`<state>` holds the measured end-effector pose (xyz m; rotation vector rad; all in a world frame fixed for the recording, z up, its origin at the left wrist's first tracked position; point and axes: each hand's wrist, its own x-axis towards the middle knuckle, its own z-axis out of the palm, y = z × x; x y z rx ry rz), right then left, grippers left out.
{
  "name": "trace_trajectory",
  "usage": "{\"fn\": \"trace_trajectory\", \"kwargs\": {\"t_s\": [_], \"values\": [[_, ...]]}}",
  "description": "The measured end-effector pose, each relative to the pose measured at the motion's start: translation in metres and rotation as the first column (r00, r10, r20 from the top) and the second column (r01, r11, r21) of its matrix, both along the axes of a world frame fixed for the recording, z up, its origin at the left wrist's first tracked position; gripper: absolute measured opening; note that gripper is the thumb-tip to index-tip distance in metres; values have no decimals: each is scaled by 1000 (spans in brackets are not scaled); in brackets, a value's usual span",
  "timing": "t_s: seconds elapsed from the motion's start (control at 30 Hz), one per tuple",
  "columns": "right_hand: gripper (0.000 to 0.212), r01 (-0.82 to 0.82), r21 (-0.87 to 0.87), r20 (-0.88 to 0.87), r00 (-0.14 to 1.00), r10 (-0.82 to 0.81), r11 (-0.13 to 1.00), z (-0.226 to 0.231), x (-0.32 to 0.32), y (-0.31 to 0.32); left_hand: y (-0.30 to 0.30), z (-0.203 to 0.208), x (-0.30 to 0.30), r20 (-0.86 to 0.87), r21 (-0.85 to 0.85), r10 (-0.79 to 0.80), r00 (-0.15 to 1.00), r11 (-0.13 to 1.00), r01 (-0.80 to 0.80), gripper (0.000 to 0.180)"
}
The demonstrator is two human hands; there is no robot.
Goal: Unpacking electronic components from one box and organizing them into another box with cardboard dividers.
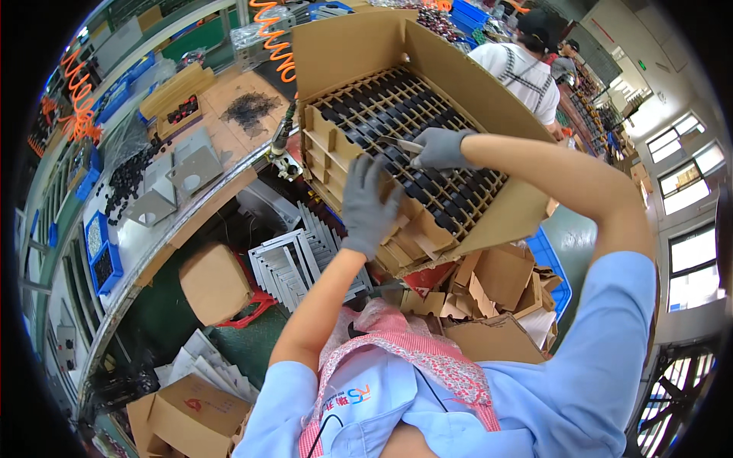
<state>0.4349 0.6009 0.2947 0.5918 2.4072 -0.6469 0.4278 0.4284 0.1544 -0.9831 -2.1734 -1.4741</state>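
A big open cardboard box [347, 42] stands tilted in front of me, its flaps raised. Inside, a cardboard divider grid [343, 136] separates rows of black parts [412, 182]. In a grey glove, my right hand [443, 148] is closed around a slim metal tool [402, 143], perhaps a blade, whose tip points left over the grid. My left hand [369, 204], gloved too and slightly blurred, rests its spread fingers against the box's near side, by the cut-out cardboard pieces [327, 156]. I see nothing held in it.
Left of the box runs a workbench [252, 164] with metal brackets [195, 164], scattered black parts [126, 183] and blue bins [105, 267]. White frames [294, 259] and a stool [214, 284] stand below. Scrap cardboard [500, 278] fills a blue crate [561, 267]. Another person [519, 72] works beyond.
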Motion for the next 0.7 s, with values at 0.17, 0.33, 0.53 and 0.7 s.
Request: {"fn": "trace_trajectory", "kwargs": {"t_s": [0.17, 0.33, 0.53, 0.7], "values": [[33, -26, 89, -287, 956, 51, 996, -51, -3, 6, 4, -4, 10, 171, 28, -27, 985, 999, 22, 58], [31, 165, 45, -185, 971, -154, 985, -39, -9, -14, 14, -8, 2, 186, 0, 7, 983, 1000, -7, 63], [37, 129, 83, -251, 962, -105, 988, -43, -12, -13, 18, -6, 6, 263, 41, -9, 965, 999, -2, 60], [24, 73, 39, -373, 926, -53, 997, -19, -20, -1, 16, -10, 4, 248, 40, -2, 969, 999, -8, 60]]}}
